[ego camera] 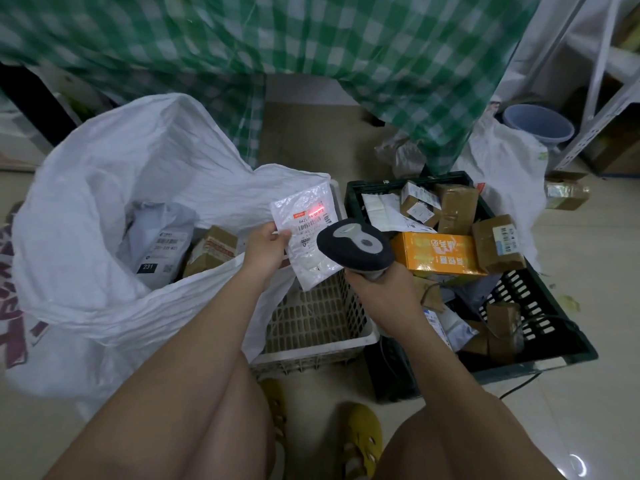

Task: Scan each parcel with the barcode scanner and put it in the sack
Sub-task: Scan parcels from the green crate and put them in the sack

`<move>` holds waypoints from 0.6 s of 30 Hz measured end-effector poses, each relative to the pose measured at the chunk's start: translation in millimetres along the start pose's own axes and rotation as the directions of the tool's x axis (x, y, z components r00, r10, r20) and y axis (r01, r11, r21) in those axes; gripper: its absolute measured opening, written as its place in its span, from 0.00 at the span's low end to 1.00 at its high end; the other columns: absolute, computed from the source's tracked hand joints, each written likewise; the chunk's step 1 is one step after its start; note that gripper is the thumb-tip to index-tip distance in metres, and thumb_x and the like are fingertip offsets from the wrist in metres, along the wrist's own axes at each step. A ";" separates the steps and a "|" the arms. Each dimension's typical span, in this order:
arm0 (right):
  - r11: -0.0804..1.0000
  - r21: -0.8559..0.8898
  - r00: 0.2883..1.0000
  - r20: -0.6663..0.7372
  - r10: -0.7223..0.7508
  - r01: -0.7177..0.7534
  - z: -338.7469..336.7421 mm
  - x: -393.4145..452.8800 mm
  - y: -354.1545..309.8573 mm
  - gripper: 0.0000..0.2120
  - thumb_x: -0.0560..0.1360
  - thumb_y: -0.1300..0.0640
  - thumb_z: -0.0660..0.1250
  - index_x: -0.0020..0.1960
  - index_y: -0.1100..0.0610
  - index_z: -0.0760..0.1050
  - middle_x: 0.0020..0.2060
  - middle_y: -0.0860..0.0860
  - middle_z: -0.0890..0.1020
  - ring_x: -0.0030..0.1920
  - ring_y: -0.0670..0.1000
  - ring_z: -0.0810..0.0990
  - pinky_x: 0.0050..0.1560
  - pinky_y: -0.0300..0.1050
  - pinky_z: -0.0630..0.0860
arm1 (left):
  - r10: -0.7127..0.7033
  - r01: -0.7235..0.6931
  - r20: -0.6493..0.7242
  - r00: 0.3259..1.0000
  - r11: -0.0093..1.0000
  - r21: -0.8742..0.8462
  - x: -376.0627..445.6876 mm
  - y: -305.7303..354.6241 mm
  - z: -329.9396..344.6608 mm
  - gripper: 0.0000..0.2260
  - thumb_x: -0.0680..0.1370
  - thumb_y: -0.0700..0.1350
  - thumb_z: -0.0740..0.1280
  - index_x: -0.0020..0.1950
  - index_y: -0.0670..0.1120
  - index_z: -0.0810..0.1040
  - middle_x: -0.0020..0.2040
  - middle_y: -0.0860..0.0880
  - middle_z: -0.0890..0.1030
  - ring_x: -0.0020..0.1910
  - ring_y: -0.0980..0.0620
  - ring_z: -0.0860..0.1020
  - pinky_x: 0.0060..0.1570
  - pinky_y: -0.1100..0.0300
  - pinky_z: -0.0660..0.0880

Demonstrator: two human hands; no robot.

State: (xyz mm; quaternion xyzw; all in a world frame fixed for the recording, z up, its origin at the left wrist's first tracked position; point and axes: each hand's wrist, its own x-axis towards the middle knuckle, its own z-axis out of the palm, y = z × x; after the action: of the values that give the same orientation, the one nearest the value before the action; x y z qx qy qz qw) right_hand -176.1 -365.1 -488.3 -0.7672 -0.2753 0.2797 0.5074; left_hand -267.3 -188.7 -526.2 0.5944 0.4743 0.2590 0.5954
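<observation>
One parcel, label "642", grey mailer "231"

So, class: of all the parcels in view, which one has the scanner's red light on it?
The flat white parcel held in the left hand; red light glows on its label. The others lie unlit in sack and crate.

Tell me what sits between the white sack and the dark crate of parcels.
In the head view, a white slatted basket stands between the sack and the crate, partly draped by the sack's edge.
</observation>
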 end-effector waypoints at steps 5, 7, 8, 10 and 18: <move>1.000 -0.011 1.000 0.003 0.016 -0.016 -1.2 0.9 0.2 0.08 0.73 0.59 0.70 0.41 0.65 0.76 0.33 0.61 0.80 0.34 0.50 0.76 0.37 0.44 0.73 | -0.010 0.010 -0.007 1.000 1.000 -0.001 1.5 -0.2 -0.4 0.11 0.82 0.40 0.61 0.63 0.42 0.76 0.56 0.49 0.80 0.42 0.61 0.78 0.33 0.70 0.72; 0.999 -0.025 1.000 0.004 0.022 -0.022 -1.5 0.4 -0.1 0.06 0.73 0.59 0.70 0.41 0.61 0.77 0.36 0.60 0.82 0.35 0.49 0.77 0.38 0.44 0.74 | -0.011 0.011 -0.008 1.000 1.000 -0.003 1.4 -0.3 -0.4 0.11 0.82 0.40 0.61 0.63 0.42 0.76 0.56 0.49 0.80 0.42 0.60 0.78 0.34 0.70 0.71; 0.999 -0.030 1.000 0.005 0.023 -0.023 -1.5 0.0 -0.9 0.05 0.73 0.59 0.70 0.41 0.58 0.76 0.37 0.59 0.82 0.36 0.49 0.77 0.38 0.43 0.75 | -0.012 0.012 -0.008 1.000 1.000 -0.003 1.3 -0.3 -0.3 0.11 0.82 0.40 0.61 0.64 0.43 0.76 0.57 0.48 0.80 0.43 0.59 0.78 0.35 0.69 0.72; 0.999 -0.038 1.000 0.005 0.019 -0.018 -1.9 -0.5 -2.5 0.05 0.73 0.58 0.70 0.40 0.55 0.76 0.38 0.57 0.82 0.36 0.47 0.77 0.37 0.39 0.74 | -0.014 0.014 -0.011 1.000 1.000 -0.002 1.4 -0.5 -0.4 0.12 0.82 0.41 0.61 0.64 0.43 0.76 0.58 0.47 0.81 0.46 0.55 0.79 0.38 0.67 0.72; 0.999 -0.040 0.999 0.005 0.033 -0.032 -2.2 -0.6 -2.8 0.09 0.73 0.58 0.70 0.36 0.56 0.74 0.28 0.51 0.77 0.30 0.46 0.74 0.31 0.36 0.70 | -0.013 0.013 -0.024 1.000 1.000 0.011 2.8 -2.2 -0.2 0.13 0.82 0.40 0.61 0.66 0.42 0.75 0.58 0.47 0.80 0.44 0.58 0.78 0.36 0.69 0.72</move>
State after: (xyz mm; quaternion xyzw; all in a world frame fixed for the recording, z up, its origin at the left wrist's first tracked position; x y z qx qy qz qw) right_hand -175.3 -366.0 -484.9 -0.7808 -0.2699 0.2846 0.4864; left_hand -266.9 -186.5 -529.0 0.5915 0.4866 0.2596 0.5882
